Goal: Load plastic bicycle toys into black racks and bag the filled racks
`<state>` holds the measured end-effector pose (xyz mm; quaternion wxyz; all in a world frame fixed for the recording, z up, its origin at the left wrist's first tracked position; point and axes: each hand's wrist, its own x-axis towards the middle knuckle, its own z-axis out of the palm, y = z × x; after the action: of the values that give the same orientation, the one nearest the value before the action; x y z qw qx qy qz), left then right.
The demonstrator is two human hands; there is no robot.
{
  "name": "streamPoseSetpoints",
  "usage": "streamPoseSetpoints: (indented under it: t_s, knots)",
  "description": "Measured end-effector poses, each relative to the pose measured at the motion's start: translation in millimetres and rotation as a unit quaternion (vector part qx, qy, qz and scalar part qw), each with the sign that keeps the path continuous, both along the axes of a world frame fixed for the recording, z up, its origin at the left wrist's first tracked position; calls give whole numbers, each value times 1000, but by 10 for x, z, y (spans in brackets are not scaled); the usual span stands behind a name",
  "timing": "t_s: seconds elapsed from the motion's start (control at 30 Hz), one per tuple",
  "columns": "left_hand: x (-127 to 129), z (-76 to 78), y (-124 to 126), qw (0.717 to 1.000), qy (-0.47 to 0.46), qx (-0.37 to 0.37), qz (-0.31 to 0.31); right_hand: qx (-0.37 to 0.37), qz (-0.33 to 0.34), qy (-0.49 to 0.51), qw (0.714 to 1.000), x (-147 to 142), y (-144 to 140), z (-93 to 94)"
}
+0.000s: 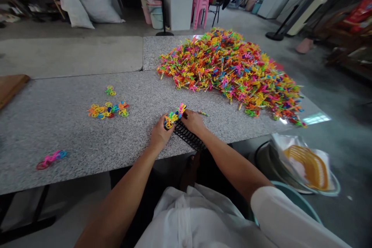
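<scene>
My left hand (161, 133) is closed around one end of a row of small colourful plastic pieces (175, 116) in yellow, green, blue and pink. At the other end of that row, the fingers of my right hand (192, 121) are closed on it; their tips are partly hidden. Under my hands, a black rack with rows of slots (187, 136) lies at the table's front edge. A single thin multicoloured stick (203, 113) rests just right of my right hand. Left of my hands lie a cluster of similar pieces (107, 110) and a smaller green and yellow one (110, 90).
A large heap of colourful plastic pieces (229, 69) covers the right back of the speckled stone table (87, 139). Pink and blue pieces (52, 159) lie at front left, a wooden board (11, 87) at far left. Right of me, tubs stand below with a yellow basket (308, 164).
</scene>
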<state>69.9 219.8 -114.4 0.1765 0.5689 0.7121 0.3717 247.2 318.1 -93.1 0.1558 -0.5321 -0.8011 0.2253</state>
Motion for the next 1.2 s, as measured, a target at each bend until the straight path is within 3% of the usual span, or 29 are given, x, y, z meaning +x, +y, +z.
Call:
streamPoseSetpoints:
  t_s: [0.27, 0.4, 0.47, 0.57, 0.63, 0.77, 0.87, 1.03, 1.2]
  knots:
    - [11, 4, 20, 1000, 12, -9, 21, 2, -11, -83, 996, -115, -96, 57]
    - [6, 19, 21, 1000, 12, -6, 21, -32, 49, -77, 995, 50, 17, 146]
    - [-2, 16, 25, 1000, 9, -2, 22, -37, 31, -79, 996, 232, 199, 207]
    - [-13, 4, 35, 1000, 11, 0, 26, -6, -122, -106, 987, 507, 600, 310]
    - [-19, 1, 40, 999, 12, -4, 30, 4, -188, -112, 976, 608, 889, 364]
    - [-31, 2, 39, 999, 3, -12, 36, -34, -198, -122, 972, 566, 1337, 388]
    - [-38, 0, 36, 999, -9, -12, 35, -29, -180, -155, 971, 476, 1495, 343]
    - [-37, -20, 44, 999, -19, -1, 28, 4, -130, -199, 971, 537, 1393, 217]
    - [-27, -58, 52, 999, -17, 4, 32, 15, -56, -224, 973, 809, 884, 74]
